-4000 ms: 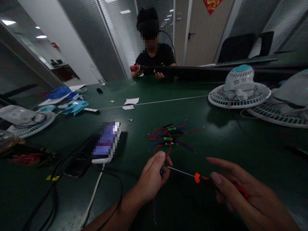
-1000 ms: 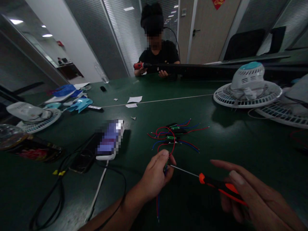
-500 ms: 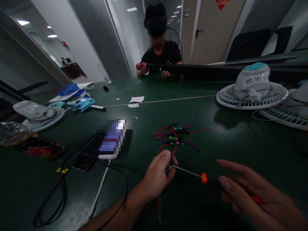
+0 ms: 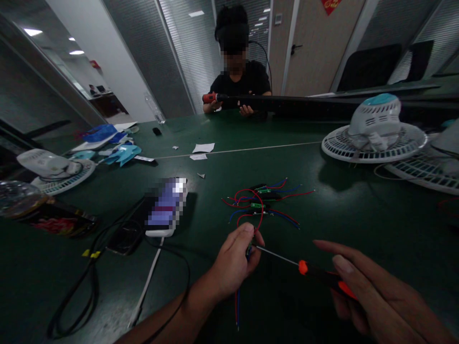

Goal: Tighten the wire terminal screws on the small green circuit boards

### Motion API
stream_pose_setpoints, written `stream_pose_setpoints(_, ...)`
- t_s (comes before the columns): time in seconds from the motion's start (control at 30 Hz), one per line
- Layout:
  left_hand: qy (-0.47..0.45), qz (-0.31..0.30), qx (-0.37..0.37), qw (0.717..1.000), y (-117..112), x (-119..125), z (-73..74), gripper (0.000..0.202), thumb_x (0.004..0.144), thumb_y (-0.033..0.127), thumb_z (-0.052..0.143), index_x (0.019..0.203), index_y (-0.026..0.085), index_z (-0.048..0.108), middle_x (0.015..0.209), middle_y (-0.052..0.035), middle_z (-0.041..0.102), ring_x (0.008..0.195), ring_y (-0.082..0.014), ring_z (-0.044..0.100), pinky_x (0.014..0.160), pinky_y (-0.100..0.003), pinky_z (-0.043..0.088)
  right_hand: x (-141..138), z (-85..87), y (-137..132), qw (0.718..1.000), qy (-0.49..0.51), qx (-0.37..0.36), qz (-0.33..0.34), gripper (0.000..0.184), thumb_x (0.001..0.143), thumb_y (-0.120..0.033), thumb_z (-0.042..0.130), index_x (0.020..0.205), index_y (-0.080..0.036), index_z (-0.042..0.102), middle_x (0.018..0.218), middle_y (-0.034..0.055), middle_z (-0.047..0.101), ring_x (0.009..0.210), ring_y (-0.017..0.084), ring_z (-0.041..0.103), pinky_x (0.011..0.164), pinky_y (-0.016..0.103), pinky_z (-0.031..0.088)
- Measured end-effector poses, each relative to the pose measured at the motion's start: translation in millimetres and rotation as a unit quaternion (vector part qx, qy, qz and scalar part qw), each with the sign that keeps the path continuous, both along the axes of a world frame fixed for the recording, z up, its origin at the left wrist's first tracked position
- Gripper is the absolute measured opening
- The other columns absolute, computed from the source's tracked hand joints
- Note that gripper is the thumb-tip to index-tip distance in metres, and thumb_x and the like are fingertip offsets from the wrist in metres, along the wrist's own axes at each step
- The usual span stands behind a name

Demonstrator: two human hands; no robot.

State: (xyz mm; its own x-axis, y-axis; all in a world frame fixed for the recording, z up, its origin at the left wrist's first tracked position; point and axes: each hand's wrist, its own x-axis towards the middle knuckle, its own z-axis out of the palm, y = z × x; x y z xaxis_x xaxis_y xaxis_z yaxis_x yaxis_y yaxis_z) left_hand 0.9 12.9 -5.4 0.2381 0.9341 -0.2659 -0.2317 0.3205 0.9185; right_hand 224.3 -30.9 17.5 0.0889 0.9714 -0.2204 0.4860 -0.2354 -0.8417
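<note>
My left hand (image 4: 234, 260) is pinched shut on a small wired part (image 4: 248, 249); its red and blue wires (image 4: 237, 306) hang down toward me. My right hand (image 4: 373, 291) holds a screwdriver (image 4: 315, 274) with an orange and black handle, fingers partly stretched over it. The thin shaft runs left and its tip meets the small part between my left fingers. Just beyond my left hand lies a heap of small green boards with red and blue wires (image 4: 263, 200) on the dark green table (image 4: 358, 215).
A lit phone (image 4: 165, 206) on a white cable lies to the left with black cables (image 4: 89, 277). White fan parts (image 4: 373, 131) stand at the right, another fan (image 4: 53, 169) at the left. Paper scraps (image 4: 203, 148) lie mid-table. A person (image 4: 238, 76) opposite holds a red tool.
My hands stay in place with the screwdriver tip at the part. My right fingers have shifted round the handle. The view drifted slightly right over the four seconds.
</note>
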Motion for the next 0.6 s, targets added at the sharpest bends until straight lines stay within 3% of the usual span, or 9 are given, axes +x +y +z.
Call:
stream_pose_setpoints(0.3, 0.001, 0.003, 0.000, 1.000, -1.1, 0.7, 1.8, 0.042, 0.092, 0.055, 0.048, 0.077, 0.017, 0.055, 0.043, 0.0107, 0.036, 0.034, -0.0048, 0.025, 0.038, -0.018, 0.020, 4.1, -2.9, 0.9, 0.992, -0.044, 0.113, 0.043, 0.056, 0.091, -0.064, 0.048, 0.117, -0.020, 0.069, 0.050, -0.0006, 0.067, 0.038, 0.016, 0.061, 0.036, 0.022, 0.050)
stream_pose_setpoints(0.6, -0.001, 0.001, -0.002, 1.000, -0.9, 0.6, 4.9, 0.041, 0.091, 0.055, 0.047, 0.079, 0.017, 0.055, 0.040, 0.0106, 0.036, 0.033, -0.0057, 0.025, 0.037, -0.018, 0.019, 6.2, -2.1, 3.5, 0.993, -0.054, 0.101, 0.038, 0.053, 0.089, -0.063, 0.053, 0.118, -0.021, 0.069, 0.057, 0.0013, 0.072, 0.047, 0.018, 0.068, 0.043, 0.023, 0.054)
